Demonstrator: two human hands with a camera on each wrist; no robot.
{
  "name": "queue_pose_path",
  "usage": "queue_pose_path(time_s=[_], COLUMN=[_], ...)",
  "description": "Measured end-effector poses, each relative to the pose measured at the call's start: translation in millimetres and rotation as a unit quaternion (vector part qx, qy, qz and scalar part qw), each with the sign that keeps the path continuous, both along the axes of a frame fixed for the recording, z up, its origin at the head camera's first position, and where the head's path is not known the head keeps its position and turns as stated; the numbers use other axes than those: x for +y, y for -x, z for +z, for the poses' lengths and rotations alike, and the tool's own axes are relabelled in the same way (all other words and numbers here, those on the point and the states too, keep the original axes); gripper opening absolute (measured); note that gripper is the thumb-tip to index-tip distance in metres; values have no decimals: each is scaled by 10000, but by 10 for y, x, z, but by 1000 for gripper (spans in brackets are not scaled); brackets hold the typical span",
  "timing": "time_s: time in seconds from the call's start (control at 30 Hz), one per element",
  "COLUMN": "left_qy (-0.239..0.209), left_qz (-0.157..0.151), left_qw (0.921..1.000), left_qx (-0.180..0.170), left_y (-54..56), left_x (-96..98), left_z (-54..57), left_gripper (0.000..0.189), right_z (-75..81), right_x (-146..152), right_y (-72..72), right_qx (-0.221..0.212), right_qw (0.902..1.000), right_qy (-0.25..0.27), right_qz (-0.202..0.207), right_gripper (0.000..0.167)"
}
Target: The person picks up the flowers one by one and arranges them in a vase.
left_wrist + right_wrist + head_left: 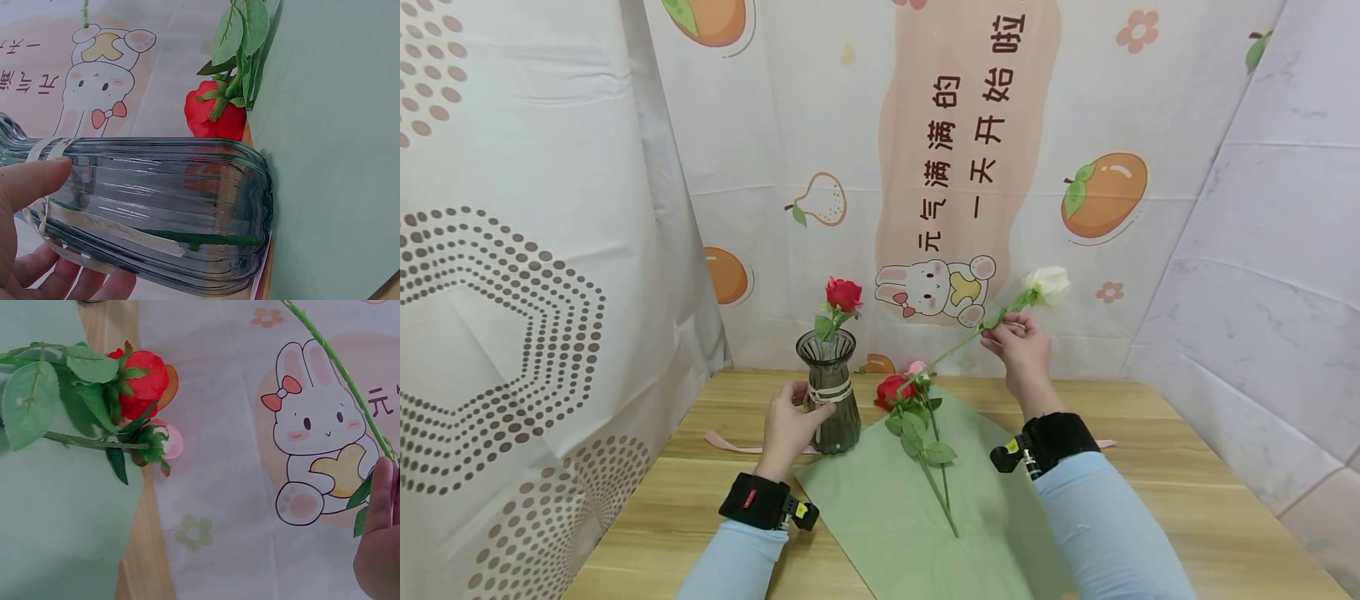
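Observation:
A ribbed smoky glass vase [837,421] stands at the left of the table, a cream ribbon tied round its neck. My left hand [792,425] holds it, the thumb on the near side in the left wrist view. One red rose [844,295] rises from the vase, its green stem visible through the glass. Above the table, my right hand [1021,354] pinches the stem of a white rose [1048,286], bloom up to the right and stem slanting down left. Below that stem lie another red rose [892,392] and a pink rose [171,440].
Green wrapping paper [880,492] covers the middle of the wooden table [655,517]. A pink ribbon [730,445] lies behind the vase at the left. A printed curtain [775,275] hangs at the table's back edge, with further sheets at both sides.

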State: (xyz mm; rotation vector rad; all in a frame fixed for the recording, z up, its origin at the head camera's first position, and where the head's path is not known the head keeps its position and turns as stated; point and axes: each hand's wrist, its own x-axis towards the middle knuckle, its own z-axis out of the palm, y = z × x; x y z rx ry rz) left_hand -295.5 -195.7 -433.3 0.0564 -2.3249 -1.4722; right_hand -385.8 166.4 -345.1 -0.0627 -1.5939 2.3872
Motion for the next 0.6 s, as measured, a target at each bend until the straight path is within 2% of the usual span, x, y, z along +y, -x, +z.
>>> queue_pose_path(time_s=[0.43, 0.6], left_qy=[-6, -6], left_qz=[-7, 0], left_qw=[10000, 10000], left_qx=[20, 11], left_y=[0, -6], left_x=[-6, -2], left_z=[-9, 4], left_gripper=[59, 59], right_z=[265, 387], right_x=[-152, -251], right_y=[23, 16], right_qx=[661, 791], right_qw=[9975, 9964], right_qy=[-113, -167], right_qz=[-239, -274], right_gripper=[20, 19])
